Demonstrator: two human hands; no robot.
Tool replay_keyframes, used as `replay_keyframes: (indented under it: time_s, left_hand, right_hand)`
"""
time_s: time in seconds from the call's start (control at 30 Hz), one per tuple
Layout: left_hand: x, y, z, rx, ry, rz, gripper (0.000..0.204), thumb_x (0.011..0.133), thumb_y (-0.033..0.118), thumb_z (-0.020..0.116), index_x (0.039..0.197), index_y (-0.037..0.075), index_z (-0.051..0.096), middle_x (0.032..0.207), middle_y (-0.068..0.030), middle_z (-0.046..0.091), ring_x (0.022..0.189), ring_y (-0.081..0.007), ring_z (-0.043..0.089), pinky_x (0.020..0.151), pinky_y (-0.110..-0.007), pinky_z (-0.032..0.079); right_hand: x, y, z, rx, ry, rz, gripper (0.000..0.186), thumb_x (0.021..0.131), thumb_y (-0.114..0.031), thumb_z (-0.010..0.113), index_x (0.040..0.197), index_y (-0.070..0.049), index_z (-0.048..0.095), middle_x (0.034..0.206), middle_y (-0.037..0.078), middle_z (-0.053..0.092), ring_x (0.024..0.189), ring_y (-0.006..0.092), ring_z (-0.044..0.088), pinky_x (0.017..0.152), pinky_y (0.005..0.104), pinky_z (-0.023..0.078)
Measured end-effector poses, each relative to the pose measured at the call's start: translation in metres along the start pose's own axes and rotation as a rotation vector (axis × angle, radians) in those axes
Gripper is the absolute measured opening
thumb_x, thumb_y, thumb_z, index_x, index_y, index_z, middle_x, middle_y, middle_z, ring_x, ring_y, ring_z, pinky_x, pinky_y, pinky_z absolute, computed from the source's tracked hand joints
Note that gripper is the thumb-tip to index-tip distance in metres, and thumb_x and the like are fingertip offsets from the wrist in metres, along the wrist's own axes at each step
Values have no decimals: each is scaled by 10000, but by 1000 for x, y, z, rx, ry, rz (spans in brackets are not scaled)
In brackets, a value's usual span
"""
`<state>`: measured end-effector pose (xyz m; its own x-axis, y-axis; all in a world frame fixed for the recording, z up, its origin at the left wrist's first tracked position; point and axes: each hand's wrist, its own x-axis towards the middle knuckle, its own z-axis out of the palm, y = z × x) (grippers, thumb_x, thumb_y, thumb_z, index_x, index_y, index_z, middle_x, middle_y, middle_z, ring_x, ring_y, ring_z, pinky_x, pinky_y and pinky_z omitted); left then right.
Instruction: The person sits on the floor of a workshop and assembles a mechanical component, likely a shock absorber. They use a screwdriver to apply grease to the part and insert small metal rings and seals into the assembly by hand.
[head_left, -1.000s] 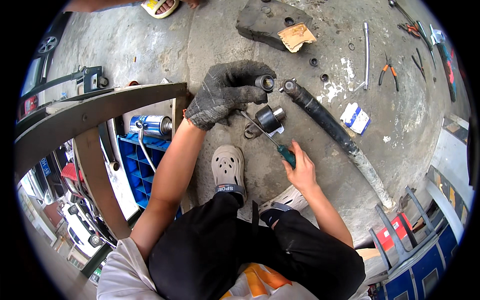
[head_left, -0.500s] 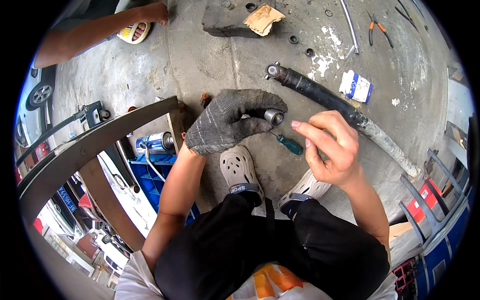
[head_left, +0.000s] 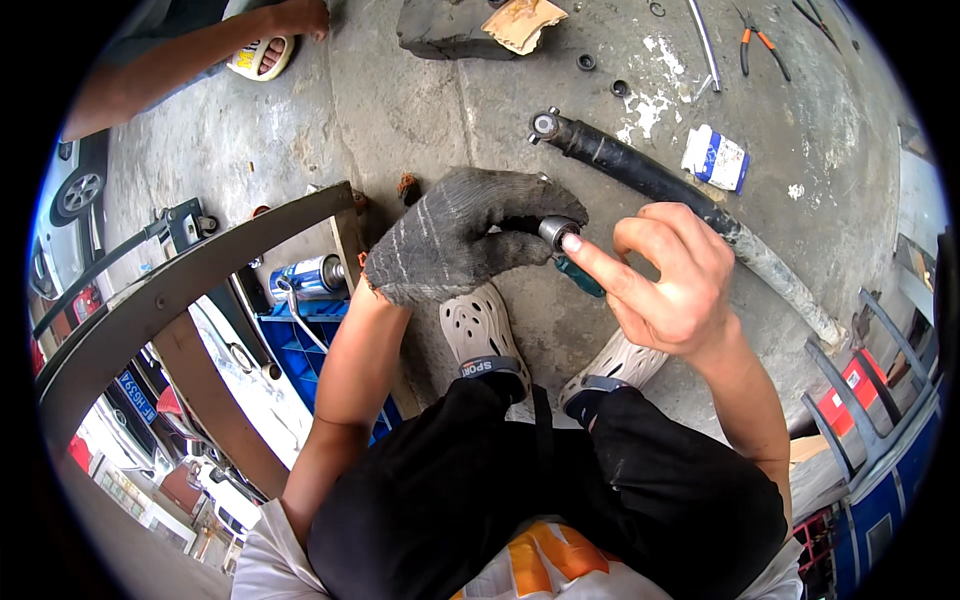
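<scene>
My left hand (head_left: 470,235), in a dark grey knitted glove, is closed around a short metal cylinder with a hollow end (head_left: 551,230). That end points toward my bare right hand (head_left: 665,275). My right index finger is stretched out, its tip at the rim of the opening. The other right fingers are bent and hold nothing that I can see. On the floor beneath lies a screwdriver with a green handle (head_left: 580,278), partly hidden by my hands. Beyond them a long black hydraulic cylinder (head_left: 640,175) lies slanting across the concrete.
A blue-and-white box (head_left: 716,160), orange-handled pliers (head_left: 760,45) and black rings (head_left: 586,62) lie on the floor. At the far left another person's arm (head_left: 190,65) reaches in. A metal frame (head_left: 190,260) stands at my left, a blue-sided rack (head_left: 890,490) at my right.
My right hand has moved left, and its index fingertip now meets the metal cylinder's open end. The gloved left hand has shifted slightly right, still holding the cylinder.
</scene>
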<state>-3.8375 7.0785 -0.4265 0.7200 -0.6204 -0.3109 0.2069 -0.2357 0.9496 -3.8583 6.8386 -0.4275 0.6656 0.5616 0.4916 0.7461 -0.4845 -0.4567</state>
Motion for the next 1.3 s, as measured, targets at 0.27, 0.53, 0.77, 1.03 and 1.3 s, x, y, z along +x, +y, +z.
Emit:
replay_keyframes:
  time_s: [0.27, 0.53, 0.77, 1.03, 1.3]
  left_hand:
    - [9, -5, -1, 165, 3, 212, 317, 794, 31, 707, 1103, -15, 649, 980, -185, 682, 888, -323, 673, 770, -386, 538]
    - [12, -5, -7, 245, -11, 200, 326, 771, 68, 737, 1082, 13, 663, 940, -177, 689, 864, -357, 665, 758, -401, 537]
    - [13, -9, -8, 248, 81, 212, 336, 758, 47, 731, 1085, 8, 665, 948, -179, 690, 867, -343, 675, 756, -398, 536]
    - [15, -2, -2, 216, 191, 163, 346, 737, 39, 738, 1075, 23, 669, 915, -164, 689, 832, -327, 678, 720, -376, 537]
    - [17, 1, 9, 554, 339, 251, 425, 719, -77, 680, 1126, 41, 671, 1019, -133, 686, 890, -281, 696, 745, -350, 563]
  right_hand:
    - [-3, 8, 3, -57, -32, -69, 353, 665, -152, 646, 999, -159, 760, 853, 5, 589, 775, 187, 569, 602, 293, 484]
    - [1, 9, 6, -31, -89, -65, 384, 620, -102, 660, 993, -122, 747, 804, 29, 571, 735, 211, 567, 593, 309, 478]
    - [2, 6, 6, 42, -159, 45, 484, 586, -20, 663, 1063, -82, 720, 808, 60, 565, 689, 228, 554, 583, 326, 475]
    - [-9, -11, 12, 599, -127, 546, 502, 731, 83, 596, 1209, -56, 662, 872, 55, 571, 757, 155, 571, 600, 265, 482]
    - [-18, -17, 11, 1584, -57, 1105, 642, 795, 82, 559, 1420, -42, 477, 983, 61, 561, 825, 131, 541, 657, 246, 471]
